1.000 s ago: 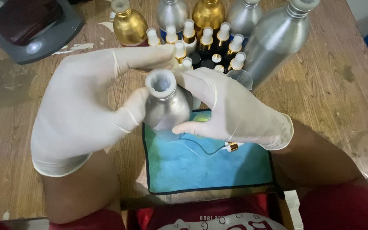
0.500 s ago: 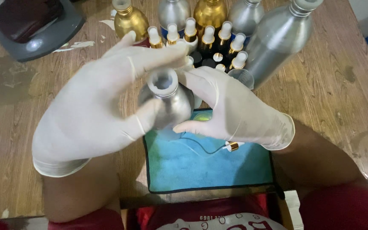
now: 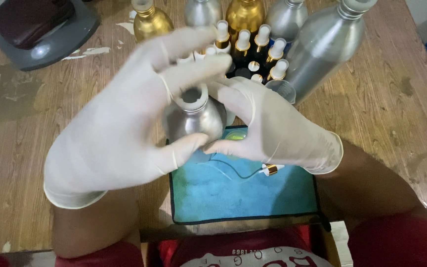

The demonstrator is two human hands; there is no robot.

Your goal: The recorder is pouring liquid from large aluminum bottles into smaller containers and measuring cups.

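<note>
Both my hands wear white gloves and hold a round silver metal bottle (image 3: pixel 193 118) with an open neck, above a blue cloth (image 3: pixel 243 190). My left hand (image 3: pixel 124 123) cups the bottle's left side, thumb under it and fingers arched over the neck. Against the bottle's right side presses my right hand (image 3: pixel 273 126). A thin tube with a gold-collared spray cap (image 3: pixel 271 169) lies on the cloth beneath my right wrist.
At the back of the wooden table (image 3: pixel 35 148) stand gold bottles (image 3: pixel 149 22), silver bottles (image 3: pixel 322 47) and several small dark spray bottles with white caps (image 3: pixel 263 47). A clear small cup (image 3: pixel 281 90) sits near them. A grey device with a dark red top (image 3: pixel 35 24) is far left.
My left hand's fingers have risen and spread over the bottle's neck. The bottle has stayed in both hands, lifted slightly toward the camera.
</note>
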